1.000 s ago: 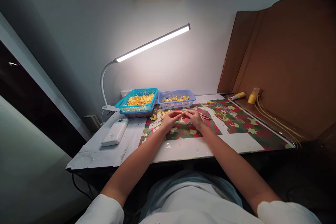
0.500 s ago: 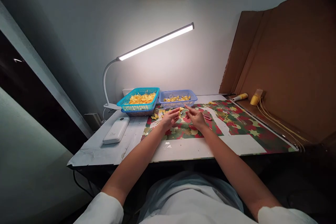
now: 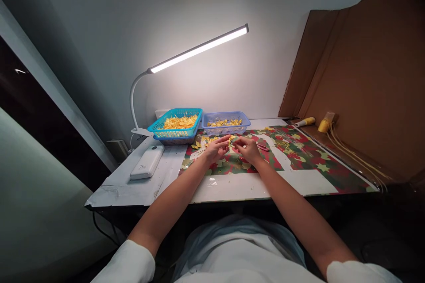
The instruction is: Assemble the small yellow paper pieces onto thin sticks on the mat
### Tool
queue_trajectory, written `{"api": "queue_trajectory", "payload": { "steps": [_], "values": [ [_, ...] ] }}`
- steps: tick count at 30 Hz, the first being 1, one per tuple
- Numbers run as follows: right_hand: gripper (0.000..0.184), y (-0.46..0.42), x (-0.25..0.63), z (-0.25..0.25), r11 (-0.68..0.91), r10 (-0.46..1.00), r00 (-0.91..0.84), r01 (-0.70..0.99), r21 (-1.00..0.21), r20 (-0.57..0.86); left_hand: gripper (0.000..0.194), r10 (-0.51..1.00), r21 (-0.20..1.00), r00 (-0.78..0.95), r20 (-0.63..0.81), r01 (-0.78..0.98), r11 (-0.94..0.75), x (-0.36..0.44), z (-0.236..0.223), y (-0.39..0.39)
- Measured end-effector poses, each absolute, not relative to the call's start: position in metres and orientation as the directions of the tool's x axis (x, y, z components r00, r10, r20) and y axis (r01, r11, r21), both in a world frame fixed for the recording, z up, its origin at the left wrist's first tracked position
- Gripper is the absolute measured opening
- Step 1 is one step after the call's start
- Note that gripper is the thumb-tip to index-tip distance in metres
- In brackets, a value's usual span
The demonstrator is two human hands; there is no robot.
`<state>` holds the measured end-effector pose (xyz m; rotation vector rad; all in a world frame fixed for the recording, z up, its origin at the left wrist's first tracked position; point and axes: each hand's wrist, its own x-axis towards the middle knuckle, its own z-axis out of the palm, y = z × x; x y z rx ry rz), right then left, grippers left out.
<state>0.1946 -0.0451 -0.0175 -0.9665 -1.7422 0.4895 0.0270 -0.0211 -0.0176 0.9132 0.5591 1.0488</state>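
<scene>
My left hand (image 3: 217,149) and my right hand (image 3: 247,148) meet over the patterned sheet. A small yellow ribbon-like piece (image 3: 232,139) is pinched at the fingertips of the left hand. The right hand's fingers are closed right beside that piece; whatever they grip is too small to make out. Loose yellow pieces (image 3: 196,145) lie just beyond the left hand. To the right of the right hand, a pink-handled tool (image 3: 263,147) rests on the sheet.
Behind the hands stand a teal basket (image 3: 174,133) of yellow pieces, stacked on another basket, and a purple basket (image 3: 212,130) with more. A lit lamp (image 3: 199,49) arches overhead. A white power bank (image 3: 148,163) lies left; a cardboard panel (image 3: 358,66) stands right.
My right hand's fingers have drawn in and curled closer to the yellow piece; its index finger was stretched further out before. The view has tilted slightly downward.
</scene>
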Motion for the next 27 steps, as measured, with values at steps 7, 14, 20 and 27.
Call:
{"api": "queue_trajectory", "payload": {
  "steps": [7,14,20,27],
  "values": [
    [0.022,-0.0443,0.1952,-0.0173,0.592,0.794,-0.136,0.391,-0.704,0.592,0.035,0.906,0.818,0.422,0.029,-0.531,0.222,0.0267,-0.0167,-0.0226],
    [0.024,-0.0446,0.1954,-0.0165,0.613,0.778,-0.141,0.386,-0.689,0.613,0.034,0.891,0.791,0.453,0.039,-0.559,0.249,0.0273,-0.0128,-0.027],
    [0.028,-0.0451,0.1949,-0.0151,0.622,0.772,-0.141,0.365,-0.693,0.619,0.035,0.891,0.776,0.452,0.04,-0.576,0.258,0.0266,-0.0135,-0.0264],
    [0.03,-0.0434,0.195,-0.0168,0.62,0.771,-0.141,0.388,-0.682,0.621,0.035,0.89,0.778,0.454,0.047,-0.575,0.252,0.0265,-0.0136,-0.0259]
  ]
}}
